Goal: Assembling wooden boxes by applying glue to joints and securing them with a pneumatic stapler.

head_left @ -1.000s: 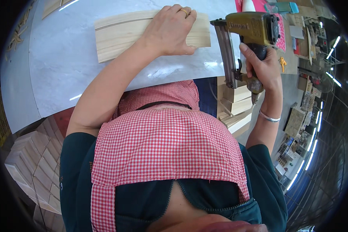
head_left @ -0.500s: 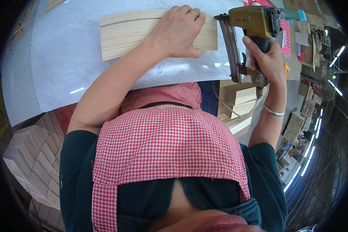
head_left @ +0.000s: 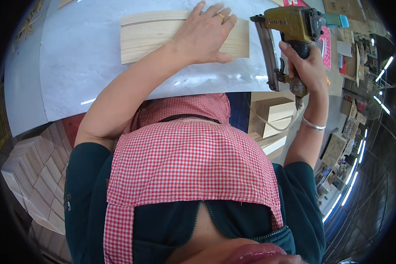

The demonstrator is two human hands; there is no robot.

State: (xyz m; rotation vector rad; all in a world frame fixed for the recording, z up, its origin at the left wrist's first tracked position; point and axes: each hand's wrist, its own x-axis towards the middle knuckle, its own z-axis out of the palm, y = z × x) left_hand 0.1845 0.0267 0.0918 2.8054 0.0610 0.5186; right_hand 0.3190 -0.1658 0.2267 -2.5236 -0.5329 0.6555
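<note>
On the white tabletop [head_left: 83, 57] lies a pale, oblong wooden piece [head_left: 156, 37] with a groove along its far side. My left hand [head_left: 204, 37] spans it near its right end, fingers over the far edge and thumb at the near edge, gripping it; the fingertips' undersides are hidden. To the right, my right hand [head_left: 308, 66] is wrapped around the black grip of a nail gun [head_left: 288, 22] with a worn gold body and a long slanted magazine. The gun's nose [head_left: 257, 18] is just off the right end of the wood, apart from it.
Pale wooden blocks [head_left: 273, 114] stand below the table's near edge, with a hose [head_left: 277, 129] curving past. A large stack of wooden pieces [head_left: 35, 176] is at the lower left. Pink dotted material [head_left: 325, 46] lies beyond the gun.
The wooden piece has shifted slightly right and turned a little straighter under my left hand, whose fingers have spread somewhat. The nail gun has moved slightly right, its nose farther from the wood.
</note>
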